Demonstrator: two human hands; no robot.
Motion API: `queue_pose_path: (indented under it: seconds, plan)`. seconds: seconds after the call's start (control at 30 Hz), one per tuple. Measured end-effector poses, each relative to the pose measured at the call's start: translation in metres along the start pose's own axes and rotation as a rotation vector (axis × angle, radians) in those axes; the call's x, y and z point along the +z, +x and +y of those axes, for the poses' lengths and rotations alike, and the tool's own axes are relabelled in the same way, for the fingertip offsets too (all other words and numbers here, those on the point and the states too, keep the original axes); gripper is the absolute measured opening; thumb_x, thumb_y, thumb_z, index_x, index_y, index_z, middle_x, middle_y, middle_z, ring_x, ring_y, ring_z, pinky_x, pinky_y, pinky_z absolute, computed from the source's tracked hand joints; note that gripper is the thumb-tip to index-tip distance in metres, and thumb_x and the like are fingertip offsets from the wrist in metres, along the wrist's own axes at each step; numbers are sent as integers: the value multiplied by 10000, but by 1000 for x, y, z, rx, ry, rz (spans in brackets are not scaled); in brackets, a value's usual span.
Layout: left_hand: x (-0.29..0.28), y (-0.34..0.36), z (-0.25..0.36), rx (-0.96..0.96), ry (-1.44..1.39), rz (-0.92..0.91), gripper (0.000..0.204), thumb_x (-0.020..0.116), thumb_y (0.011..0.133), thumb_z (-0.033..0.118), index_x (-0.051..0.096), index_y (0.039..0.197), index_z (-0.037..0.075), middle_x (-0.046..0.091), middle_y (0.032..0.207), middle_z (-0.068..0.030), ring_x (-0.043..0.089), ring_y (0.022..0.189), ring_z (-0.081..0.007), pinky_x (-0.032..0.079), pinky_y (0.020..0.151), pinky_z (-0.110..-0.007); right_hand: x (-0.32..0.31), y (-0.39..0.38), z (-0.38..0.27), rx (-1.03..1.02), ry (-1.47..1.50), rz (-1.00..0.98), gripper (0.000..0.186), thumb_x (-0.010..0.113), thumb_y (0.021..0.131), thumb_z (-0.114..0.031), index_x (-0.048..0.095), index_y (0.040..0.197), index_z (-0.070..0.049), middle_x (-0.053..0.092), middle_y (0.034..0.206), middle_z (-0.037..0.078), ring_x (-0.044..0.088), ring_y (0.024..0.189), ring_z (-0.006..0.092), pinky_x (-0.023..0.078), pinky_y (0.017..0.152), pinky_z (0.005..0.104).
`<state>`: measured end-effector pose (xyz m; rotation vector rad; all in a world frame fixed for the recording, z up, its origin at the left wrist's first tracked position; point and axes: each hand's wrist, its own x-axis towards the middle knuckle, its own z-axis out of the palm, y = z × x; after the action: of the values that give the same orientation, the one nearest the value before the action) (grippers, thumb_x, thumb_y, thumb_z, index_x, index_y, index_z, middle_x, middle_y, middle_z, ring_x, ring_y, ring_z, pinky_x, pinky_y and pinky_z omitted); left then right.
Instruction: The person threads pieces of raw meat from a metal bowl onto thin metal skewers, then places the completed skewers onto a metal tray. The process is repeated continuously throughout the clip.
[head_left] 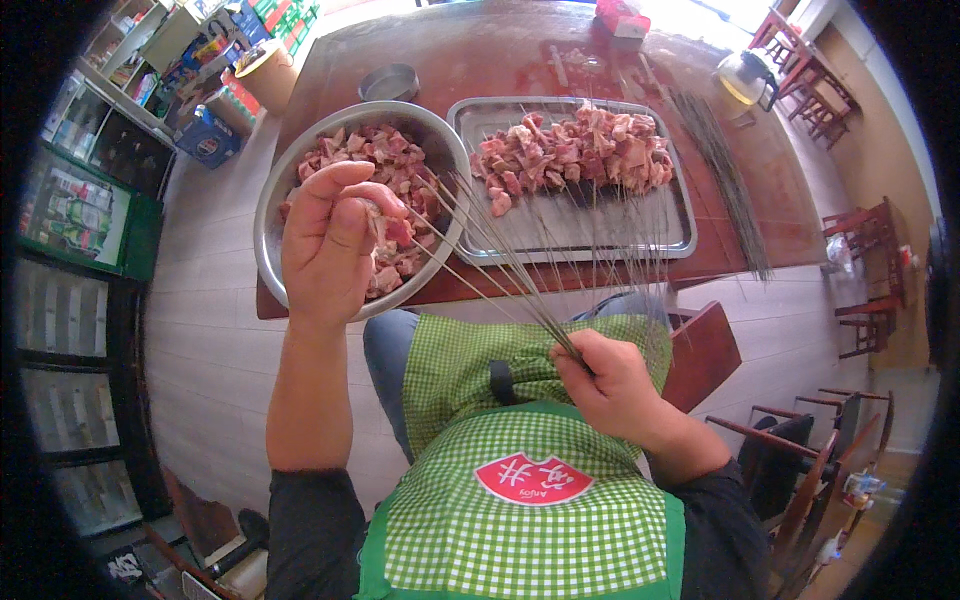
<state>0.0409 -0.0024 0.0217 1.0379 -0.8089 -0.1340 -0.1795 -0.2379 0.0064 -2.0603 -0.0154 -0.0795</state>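
Note:
My left hand point(325, 250), raised over the near left of a steel bowl point(268, 200), is closed on a piece of raw meat point(398, 228). Cut meat point(360, 145) fills much of the bowl. Down at the right, my right hand point(600, 375) grips a bunch of long thin metal skewers point(525, 300), fanned toward the bowl and my left hand; at least one tip reaches the held piece. Right of the bowl, a steel tray point(560, 240) holds a heap of meat point(570, 150) with many skewer shafts sticking out toward me.
The wooden table point(420, 60) also carries a small round tin point(388, 82), loose skewers point(715, 170), a glass pitcher point(738, 82) and a red box point(620, 20). Stools point(865, 300) stand right, a drinks fridge point(75, 210) left, chairs point(800, 470) lower right. A green checked apron point(520, 440) covers my lap.

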Motion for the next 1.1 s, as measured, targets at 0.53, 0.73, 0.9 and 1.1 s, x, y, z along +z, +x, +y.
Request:
queue_pose_path:
  seconds: [0.53,0.73,0.9,1.1]
  plan:
    - [0,-10,-3,-199,-117,-31,367,570,1047,250,524,1326,17,667,1009,-116,640,906,-163,546,778,-279,9,-6,9,-30,58,7,68,621,958,-79,607,968,-13,574,698,177,601,599,344,469,547,405]
    - [26,-19,-9,-316,-406,250,279,539,1061,231,555,1257,33,680,1024,-137,659,932,-194,551,800,-309,7,-3,6,-33,63,85,62,622,954,-63,605,972,-7,577,711,176,600,610,333,472,556,399]
    - [26,-20,-10,-266,-561,193,247,523,1066,231,582,1215,44,688,1024,-140,672,936,-205,564,799,-319,9,-3,9,-75,24,74,66,630,938,-21,639,1000,1,583,695,92,556,576,151,448,536,303]
    - [23,-18,-13,-205,-496,196,256,521,1067,236,593,1201,29,685,984,-115,662,899,-179,564,772,-294,8,-4,7,-70,0,73,50,631,943,-36,634,974,4,573,690,114,554,560,200,446,531,323]
